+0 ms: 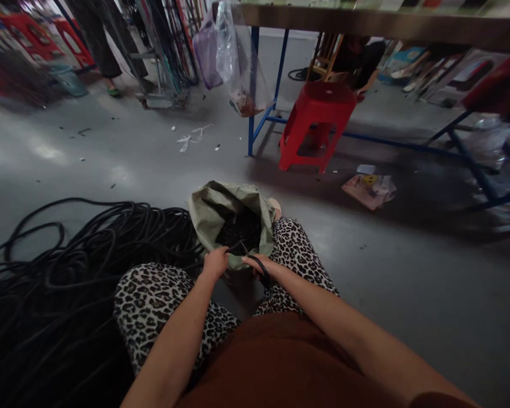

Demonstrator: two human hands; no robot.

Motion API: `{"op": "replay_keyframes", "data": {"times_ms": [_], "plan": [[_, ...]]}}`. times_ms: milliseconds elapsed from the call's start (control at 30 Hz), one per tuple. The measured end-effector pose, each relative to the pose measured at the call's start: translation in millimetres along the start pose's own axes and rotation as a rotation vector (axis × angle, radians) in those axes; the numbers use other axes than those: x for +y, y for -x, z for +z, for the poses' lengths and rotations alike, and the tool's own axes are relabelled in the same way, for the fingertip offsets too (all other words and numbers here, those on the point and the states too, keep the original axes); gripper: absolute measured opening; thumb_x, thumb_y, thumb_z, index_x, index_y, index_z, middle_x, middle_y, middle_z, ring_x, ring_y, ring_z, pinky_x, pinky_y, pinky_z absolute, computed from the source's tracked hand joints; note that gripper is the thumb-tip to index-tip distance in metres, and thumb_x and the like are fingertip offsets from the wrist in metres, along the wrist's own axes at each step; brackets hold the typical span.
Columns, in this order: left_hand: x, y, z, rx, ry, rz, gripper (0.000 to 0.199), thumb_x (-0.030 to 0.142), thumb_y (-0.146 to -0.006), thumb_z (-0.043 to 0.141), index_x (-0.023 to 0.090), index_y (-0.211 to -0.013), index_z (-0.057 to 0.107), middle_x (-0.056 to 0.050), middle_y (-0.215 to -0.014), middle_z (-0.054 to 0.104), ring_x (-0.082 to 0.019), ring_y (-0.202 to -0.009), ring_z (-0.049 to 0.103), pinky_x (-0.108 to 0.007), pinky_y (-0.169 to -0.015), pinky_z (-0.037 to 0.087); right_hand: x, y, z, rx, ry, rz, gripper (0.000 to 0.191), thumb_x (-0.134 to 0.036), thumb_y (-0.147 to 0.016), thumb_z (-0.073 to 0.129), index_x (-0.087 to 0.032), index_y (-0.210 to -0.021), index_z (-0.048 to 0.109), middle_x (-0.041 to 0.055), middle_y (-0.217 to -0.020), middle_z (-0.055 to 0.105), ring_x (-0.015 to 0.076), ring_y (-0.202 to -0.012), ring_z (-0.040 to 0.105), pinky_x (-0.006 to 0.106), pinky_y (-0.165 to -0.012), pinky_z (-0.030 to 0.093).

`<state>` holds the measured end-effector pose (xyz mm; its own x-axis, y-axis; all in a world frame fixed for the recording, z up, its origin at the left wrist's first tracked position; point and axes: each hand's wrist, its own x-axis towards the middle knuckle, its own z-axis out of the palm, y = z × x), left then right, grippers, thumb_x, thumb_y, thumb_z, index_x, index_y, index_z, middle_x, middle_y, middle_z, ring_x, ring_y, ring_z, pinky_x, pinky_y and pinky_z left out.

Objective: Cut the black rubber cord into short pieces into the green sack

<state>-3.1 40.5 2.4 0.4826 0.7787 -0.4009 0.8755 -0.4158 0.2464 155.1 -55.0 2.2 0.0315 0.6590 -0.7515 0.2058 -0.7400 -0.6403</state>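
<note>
An open green-grey woven sack [204, 218] stands on the floor between my knees, with dark pieces [240, 229] inside it. My left hand [216, 262] is closed on a black cord at the near rim of the sack; a short end of the cord sticks out to the right over the opening. Just to the right, my right hand [257, 264] grips black-handled scissors [263, 271], their blades pointing up and left toward the cord end. Whether the blades touch the cord is too small to tell. A large heap of black cord [97, 243] lies on the floor at the left.
Beyond the sack, a red stool [318, 122] stands beside a blue-legged table [365, 21] with plastic bags [233, 51] hanging from it. A flat plastic packet [369, 190] lies on the floor at right. A person's legs [104, 42] show at upper left.
</note>
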Motion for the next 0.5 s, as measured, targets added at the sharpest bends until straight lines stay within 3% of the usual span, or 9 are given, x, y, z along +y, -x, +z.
{"op": "replay_keyframes", "data": {"times_ms": [500], "plan": [[3.0, 1.7, 2.8, 0.006, -0.058, 0.087, 0.036, 0.027, -0.084, 0.040, 0.023, -0.115, 0.058, -0.007, -0.111, 0.063, -0.022, -0.106, 0.055, -0.034, -0.087, 0.040, -2.8, 1.9, 0.7, -0.016, -0.037, 0.009, 0.037, -0.048, -0.086, 0.048, -0.013, -0.094, 0.058, -0.0036, -0.042, 0.048, 0.0112, -0.033, 0.047, 0.018, -0.035, 0.035]]}}
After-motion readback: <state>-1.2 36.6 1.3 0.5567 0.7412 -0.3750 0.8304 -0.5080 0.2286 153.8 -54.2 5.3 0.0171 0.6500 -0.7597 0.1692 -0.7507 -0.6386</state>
